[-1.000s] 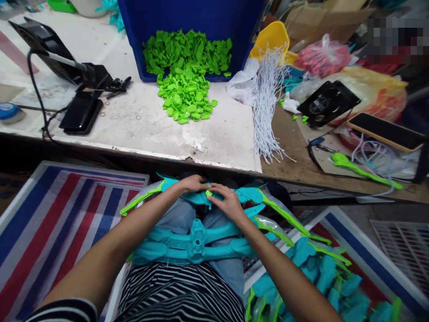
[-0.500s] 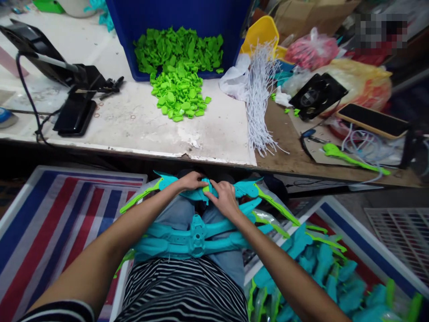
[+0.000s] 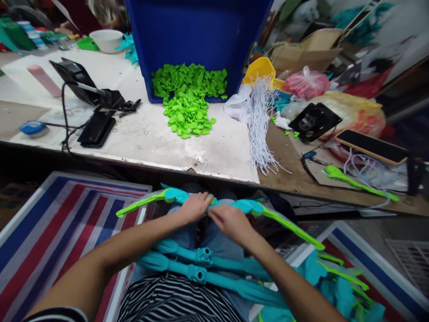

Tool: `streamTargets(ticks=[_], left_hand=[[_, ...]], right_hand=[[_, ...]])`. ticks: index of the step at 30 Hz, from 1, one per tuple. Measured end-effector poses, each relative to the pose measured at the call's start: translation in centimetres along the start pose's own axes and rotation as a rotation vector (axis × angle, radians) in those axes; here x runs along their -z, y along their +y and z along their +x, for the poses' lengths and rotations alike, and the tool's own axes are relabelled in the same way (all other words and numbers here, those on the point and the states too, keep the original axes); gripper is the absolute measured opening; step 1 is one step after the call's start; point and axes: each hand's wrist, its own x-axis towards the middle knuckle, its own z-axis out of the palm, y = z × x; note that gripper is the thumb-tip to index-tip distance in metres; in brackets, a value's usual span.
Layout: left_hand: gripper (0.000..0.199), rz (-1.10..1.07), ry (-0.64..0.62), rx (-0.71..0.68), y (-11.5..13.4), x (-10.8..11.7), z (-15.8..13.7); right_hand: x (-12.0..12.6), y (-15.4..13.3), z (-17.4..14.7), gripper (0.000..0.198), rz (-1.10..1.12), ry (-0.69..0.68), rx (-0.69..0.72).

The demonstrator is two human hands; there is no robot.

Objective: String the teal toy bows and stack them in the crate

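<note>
A turquoise toy bow (image 3: 178, 195) with bright green limbs lies across my knees, below the table edge. My left hand (image 3: 197, 206) is closed over its middle section, fingers bent across the top. Just right of centre, my right hand (image 3: 233, 223) curls against the same bow with its fingers drawn together; the fingertips are partly hidden. Both hands cover most of the bow's centre, where only a speck of green shows. Two more turquoise bow bodies (image 3: 199, 273) rest across my lap, nearer to me, each with a round hole in its central block.
Small green plastic pieces (image 3: 187, 114) spill from a tipped blue bin (image 3: 201, 36) onto the white table (image 3: 140, 152). White cords (image 3: 259, 129), a fan (image 3: 313, 123) and a phone (image 3: 372, 145) lie to the right. Striped-lined crates (image 3: 77, 232) flank me; the right one holds turquoise bows (image 3: 338, 286).
The bow in my hands has tilted, its right limb lower. My right hand has shifted right and its thumb left the green centre piece. The lap bows slant now; the camera view has lifted.
</note>
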Motion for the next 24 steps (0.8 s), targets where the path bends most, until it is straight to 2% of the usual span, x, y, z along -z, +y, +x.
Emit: streamTargets(ticks=[2,4,7,10,12,14,16,18,21,23,24], left_hand=[[0.045,-0.067,-0.032,-0.041,-0.3,1.4,0.9],[0.042,-0.167,-0.093,-0.085,-1.0,2.7,2.0],[0.039,-0.319,-0.227,-0.081,-2.2,3.7,3.8],[0.039,-0.423,-0.297,-0.029,-3.3,3.4,5.1],[0.039,-0.472,-0.306,-0.014,-3.6,3.0,5.4],[0.039,-0.523,-0.302,-0.003,-3.7,2.6,5.4],[0.038,-0.576,-0.298,0.012,-3.7,2.5,5.2],[0.037,-0.63,-0.303,0.016,-3.7,2.5,5.1],[0.036,-0.707,-0.315,0.002,-3.7,2.6,5.1],[0.037,-0.753,-0.325,0.001,-3.7,2.5,5.1],[0.038,-0.77,-0.328,0.006,-3.7,2.5,5.1]], right_hand=[[2.6,1.8,5.6,0.028,-0.032,0.162,-0.033],[4.6,3.6,11.5,0.03,-0.057,0.258,-0.122],[5.8,5.8,19.0,0.035,-0.043,0.274,-0.193],[5.7,7.1,23.3,0.035,-0.052,0.255,-0.256],[5.5,7.4,24.2,0.029,-0.066,0.237,-0.293],[5.5,7.5,23.8,0.025,-0.068,0.236,-0.281],[6.0,7.8,22.4,0.024,-0.036,0.221,-0.238],[7.2,8.3,20.3,0.024,0.017,0.137,-0.204],[9.6,9.4,17.4,0.02,0.067,-0.178,-0.13],[11.1,10.0,16.6,0.022,0.075,-0.428,-0.084],[11.6,10.2,16.5,0.024,0.058,-0.505,-0.083]])
